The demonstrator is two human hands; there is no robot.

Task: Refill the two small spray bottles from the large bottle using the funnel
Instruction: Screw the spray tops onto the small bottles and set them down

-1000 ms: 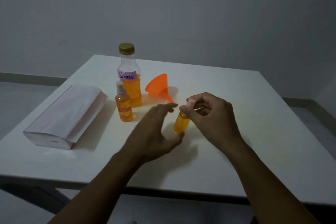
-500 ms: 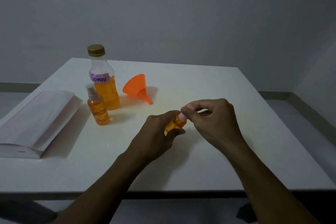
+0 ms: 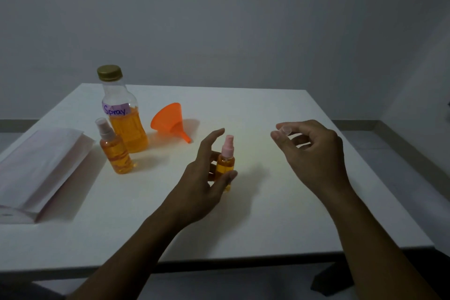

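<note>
My left hand grips a small spray bottle of orange liquid, upright near the table's middle; its pink nozzle is bare. My right hand is off to the right and pinches the bottle's small clear cap between thumb and fingertips. A second small spray bottle, capped, stands at the left. Behind it stands the large bottle with a gold lid and a purple "Spray" label, about half full. The orange funnel lies on its side beside the large bottle.
A flat white paper packet lies at the table's left edge. The white table ends close to me in front and drops off on the right. A grey wall stands behind.
My right hand has pulled the clear cap off the small bottle and moved away to the right. My left hand has closed on the bottle and stood it upright.
</note>
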